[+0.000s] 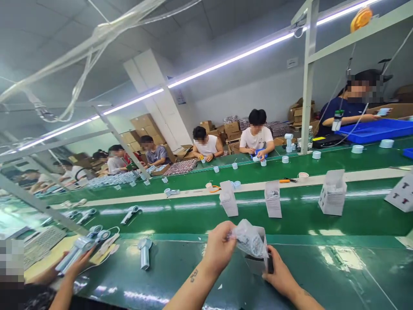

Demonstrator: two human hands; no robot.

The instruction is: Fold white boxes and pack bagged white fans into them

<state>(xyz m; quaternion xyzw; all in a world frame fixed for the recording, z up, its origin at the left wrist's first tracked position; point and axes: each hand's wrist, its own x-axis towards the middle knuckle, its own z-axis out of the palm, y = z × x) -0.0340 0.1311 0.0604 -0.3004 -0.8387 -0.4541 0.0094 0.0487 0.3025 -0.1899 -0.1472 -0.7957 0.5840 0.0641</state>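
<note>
My left hand (219, 247) pinches a clear plastic bag (250, 239) with a pale, crinkled bundle inside. My right hand (279, 271) grips the side of a white carton (254, 265) just below the bag, and the bag's lower end sits at the carton's mouth. A dark strip (270, 265) shows beside my right fingers; I cannot tell what it is. A light blue handheld fan (144, 254) stands on the green belt (180, 275) left of my hands. Further left, a co-worker's hand (79, 263) holds another such fan (75, 254).
Several white cartons, such as one (272, 199), stand on a farther green belt. Across it, co-workers sit among stacked cardboard boxes (232, 131). A blue tray (371, 130) lies at the far right, and a metal frame post (308, 77) rises behind the belts.
</note>
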